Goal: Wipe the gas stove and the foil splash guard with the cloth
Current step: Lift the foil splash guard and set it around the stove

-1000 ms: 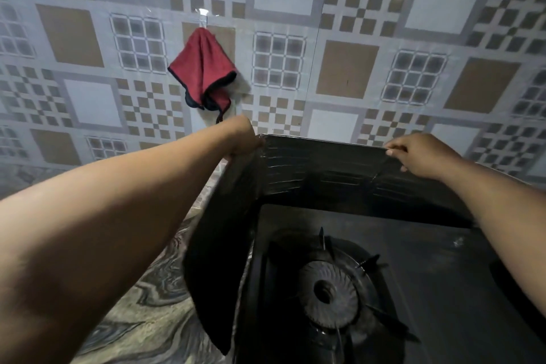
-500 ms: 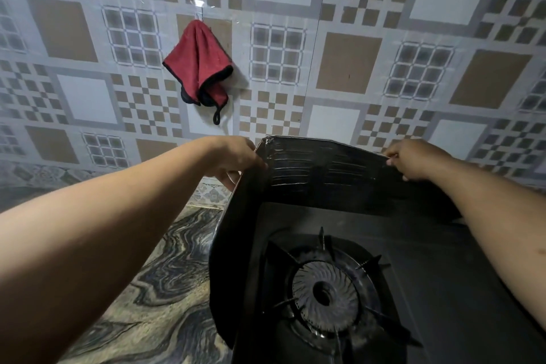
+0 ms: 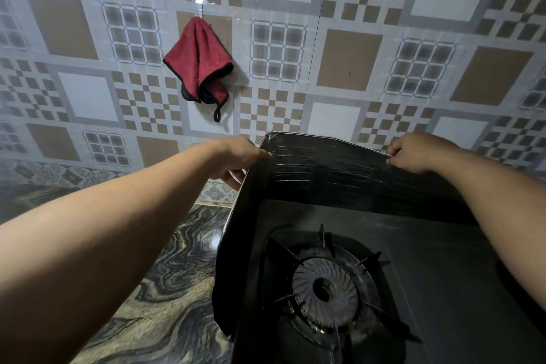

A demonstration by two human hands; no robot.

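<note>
Both hands on the foil splash guard (image 3: 339, 174), which stands around the back and left of the gas stove (image 3: 428, 289). Left hand (image 3: 236, 156) pinches the guard's top edge near its back-left corner, thumb inside, fingers (image 3: 233, 177) curled behind. Right hand (image 3: 416, 151) pinches the top edge further right. Red cloth (image 3: 199, 59) hangs on the tiled wall (image 3: 348, 65) above the left hand, well apart from both hands

The dark foil splash guard (image 3: 325, 168) stands upright between both hands; the black gas stove (image 3: 384, 275) sits below them; the red cloth (image 3: 201, 62) hangs above the left hand (image 3: 236, 156).
</note>
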